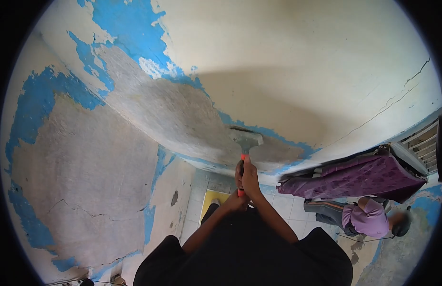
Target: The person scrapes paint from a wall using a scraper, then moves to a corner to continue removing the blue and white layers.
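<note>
A long-handled scraper (pixel 246 139) with a wide grey blade and a black and red handle is pressed against the wall (pixel 278 57). Its blade edge meets the border of peeling blue and cream paint above a bare grey patch (pixel 183 109). Closed around the upper handle, close below the blade, is my right hand (pixel 249 176). My left hand (pixel 237 202) wraps the handle's lower end, just beneath the right one. Some fingers of both hands are hidden from this angle.
A purple patterned cloth (pixel 359 176) covers something along the wall at right, near a barred window (pixel 421 143). Another person (pixel 366 217) in a pink shirt stands at lower right. Below me are floor tiles (pixel 283 207) and a yellow surface (pixel 214 198). Cracks run across both walls.
</note>
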`<state>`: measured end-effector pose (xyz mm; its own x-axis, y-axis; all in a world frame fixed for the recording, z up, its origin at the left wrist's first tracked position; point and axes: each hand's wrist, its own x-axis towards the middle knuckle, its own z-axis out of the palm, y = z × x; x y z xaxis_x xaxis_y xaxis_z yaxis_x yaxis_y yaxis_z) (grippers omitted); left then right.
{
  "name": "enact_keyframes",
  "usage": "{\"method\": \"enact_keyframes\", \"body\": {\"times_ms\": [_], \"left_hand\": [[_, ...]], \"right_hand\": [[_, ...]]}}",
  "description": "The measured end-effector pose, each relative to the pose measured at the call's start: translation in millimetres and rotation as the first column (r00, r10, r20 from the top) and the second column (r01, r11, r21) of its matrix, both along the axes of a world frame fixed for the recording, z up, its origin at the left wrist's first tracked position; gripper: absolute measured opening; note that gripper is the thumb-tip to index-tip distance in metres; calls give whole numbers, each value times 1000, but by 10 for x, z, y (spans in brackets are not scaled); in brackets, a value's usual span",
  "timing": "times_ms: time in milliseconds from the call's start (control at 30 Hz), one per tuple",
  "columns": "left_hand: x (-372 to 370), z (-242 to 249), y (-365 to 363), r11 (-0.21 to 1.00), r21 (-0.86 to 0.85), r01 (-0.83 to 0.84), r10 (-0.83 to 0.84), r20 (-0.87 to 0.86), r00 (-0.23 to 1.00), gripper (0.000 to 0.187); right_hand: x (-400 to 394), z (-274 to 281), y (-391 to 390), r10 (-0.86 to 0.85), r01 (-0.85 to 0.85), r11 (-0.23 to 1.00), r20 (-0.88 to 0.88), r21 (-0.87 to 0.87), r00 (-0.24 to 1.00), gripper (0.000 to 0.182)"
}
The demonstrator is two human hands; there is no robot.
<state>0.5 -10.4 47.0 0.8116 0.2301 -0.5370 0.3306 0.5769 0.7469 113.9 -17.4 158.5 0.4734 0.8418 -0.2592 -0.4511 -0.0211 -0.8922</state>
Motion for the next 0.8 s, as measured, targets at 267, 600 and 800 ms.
{"method": "enact_keyframes", "body": {"times_ms": [267, 600, 800], "left_hand": [[9, 52, -22, 999, -40, 20, -19, 21, 1000, 22], [17, 211, -124, 998, -68, 19, -16, 44, 999, 24], [-17, 17, -135, 993, -118, 5, 0, 45, 999, 26]], "right_hand": [[12, -60, -46, -18, 17, 999, 27, 29, 999, 55], [28, 63, -93, -10, 10, 1000, 11, 8, 1000, 56], [-17, -177, -110, -32, 31, 999, 51, 15, 998, 57]]}}
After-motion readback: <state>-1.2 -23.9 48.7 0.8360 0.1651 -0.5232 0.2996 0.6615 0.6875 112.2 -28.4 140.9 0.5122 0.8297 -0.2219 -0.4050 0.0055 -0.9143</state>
